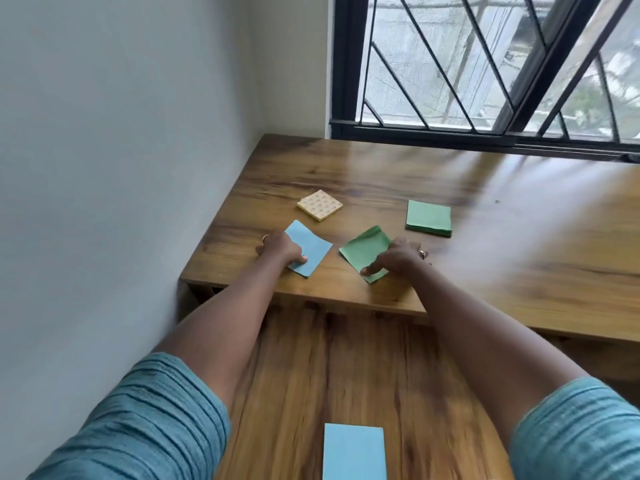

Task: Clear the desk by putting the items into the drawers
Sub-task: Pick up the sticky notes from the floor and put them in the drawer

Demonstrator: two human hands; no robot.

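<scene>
"Pads: how many?"

"Five. Two blue, two green, one yellow."

"Nearest first."

"The near pad point(354, 452), blue, lies flat on a wooden board point(294, 375) below the desk's front edge, between the two forearms. Neither hand touches it. Whether that board is a drawer, I cannot tell."

"And on the desk point(502, 258)?"

"Four. By the front edge, the blue pad point(311, 247) sits under the left hand point(280, 249): thumb on top, fingers curled at its left edge, gripping it. Just beside it, apart, is the green pad point(363, 252), with its far edge curling up. The right hand point(394, 259) grips it, thumb pressed on top near the front corner and the other fingers hidden."

"Farther back?"

"The yellow pad point(320, 205) lies behind the blue one and the green stack point(428, 218) behind the right hand. Both are untouched and well apart."

"Anything else?"

"Two teal sleeves point(138, 427), one ring point(265, 238) on each hand, a wall point(104, 133) on the left, and one barred window point(485, 64) behind the desk."
</scene>
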